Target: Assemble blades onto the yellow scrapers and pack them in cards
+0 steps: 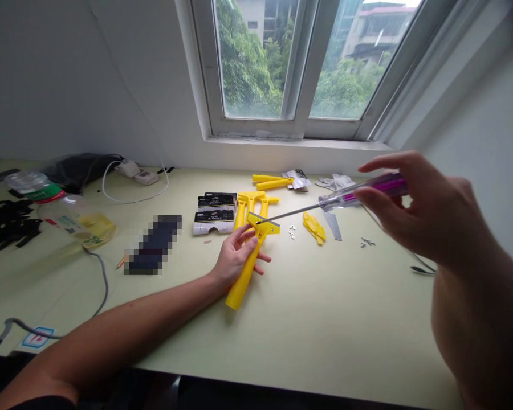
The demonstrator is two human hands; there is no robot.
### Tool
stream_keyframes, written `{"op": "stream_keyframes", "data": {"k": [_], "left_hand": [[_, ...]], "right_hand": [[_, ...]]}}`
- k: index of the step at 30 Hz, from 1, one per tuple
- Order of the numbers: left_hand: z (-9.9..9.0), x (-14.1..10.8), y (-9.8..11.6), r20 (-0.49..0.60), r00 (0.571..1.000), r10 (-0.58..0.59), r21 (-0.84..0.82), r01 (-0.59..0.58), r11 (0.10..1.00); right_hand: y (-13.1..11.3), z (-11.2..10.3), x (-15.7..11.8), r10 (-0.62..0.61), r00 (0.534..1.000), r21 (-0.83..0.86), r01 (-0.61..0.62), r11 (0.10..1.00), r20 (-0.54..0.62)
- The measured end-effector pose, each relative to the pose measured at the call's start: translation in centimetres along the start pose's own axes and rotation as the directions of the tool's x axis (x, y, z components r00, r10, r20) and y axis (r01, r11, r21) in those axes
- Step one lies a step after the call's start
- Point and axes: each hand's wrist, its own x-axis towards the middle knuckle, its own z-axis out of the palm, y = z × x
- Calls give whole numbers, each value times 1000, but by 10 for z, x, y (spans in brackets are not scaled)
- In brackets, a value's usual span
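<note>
In the head view, the left hand clasps a yellow scraper over the middle of the desk, while the right hand is clamped on a screwdriver, its tip at the scraper's head; black boxes stand farther left, yellow pieces and a grey blade lie to the right

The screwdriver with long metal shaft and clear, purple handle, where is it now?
The screwdriver is right of centre in the head view, in the right hand; its tip is at the top of the yellow plastic scraper in the left hand.
</note>
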Motion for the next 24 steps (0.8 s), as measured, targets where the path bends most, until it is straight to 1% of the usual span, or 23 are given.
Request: {"op": "stream_keyframes", "data": {"k": [1, 3, 4, 5, 7, 8, 9, 11, 12, 15, 16, 18, 19, 20, 22, 23, 24], "left_hand": [[0, 0, 0, 3, 1000, 0, 0, 0, 1000], [0, 1, -1, -10, 1000, 3, -2, -4, 1000], [0, 1, -1, -17, 1000, 3, -3, -3, 1000], [-1, 1, -1, -21, 1000, 2, -4, -2, 1000], [-1, 1, -1, -15, 1000, -1, -6, 1, 1000], [-1, 1, -1, -11, 1000, -5, -8, 4, 1000], [-1, 1, -1, -11, 1000, -8, -11, 8, 1000], [-1, 1, -1, -19, 1000, -10, -14, 10, 1000], [-1, 1, -1, -23, 1000, -12, -14, 11, 1000], [-1, 2, -1, -20, 1000, -15, -16, 15, 1000], [-1, 2, -1, -22, 1000, -15, -17, 15, 1000], [-2, 2, -1, -33, 999, -13, -19, 13, 1000], [-2, 2, -1, -37, 999, -13, -19, 12, 1000], [-2, 2, -1, -37, 999, -12, -18, 12, 1000], [-2, 2, -2, -27, 1000, -12, -16, 12, 1000], [-2, 2, -1, -23, 1000, -12, -15, 11, 1000], [-2, 1, -1, -22, 1000, -11, -14, 10, 1000]], "right_hand": [[0, 0, 0, -22, 1000, -7, 22, 1000, -3], [-1, 1, 0, -89, 995, 77, 85, 993, 54], [-1, 1, 0, -108, 992, 93, 102, 990, 68], [-2, 2, 0, -107, 993, 68, 103, 992, 47], [-3, 4, 0, -67, 997, -14, 67, 998, -40], [-3, 5, 0, -59, 996, -15, 58, 998, -60], [-4, 6, 0, -58, 997, 26, 59, 998, -49], [-5, 6, -1, -60, 998, 145, 56, 988, 21], [-6, 6, -1, -52, 998, 148, 48, 988, 23], [-7, 6, -2, 10, 998, 29, -8, 1000, -65], [-8, 6, -3, 5, 999, 43, -3, 999, -46], [-9, 5, -2, -45, 997, 185, 33, 982, 61], [-9, 5, -2, -66, 992, 224, 41, 974, 103], [-9, 5, -1, -61, 994, 203, 41, 978, 96], [-8, 4, 0, 3, 1000, 62, -3, 998, 5], [-7, 4, 0, 18, 1000, 13, -17, 1000, -19], [-6, 4, 1, 14, 1000, 12, -14, 1000, -4]]}}
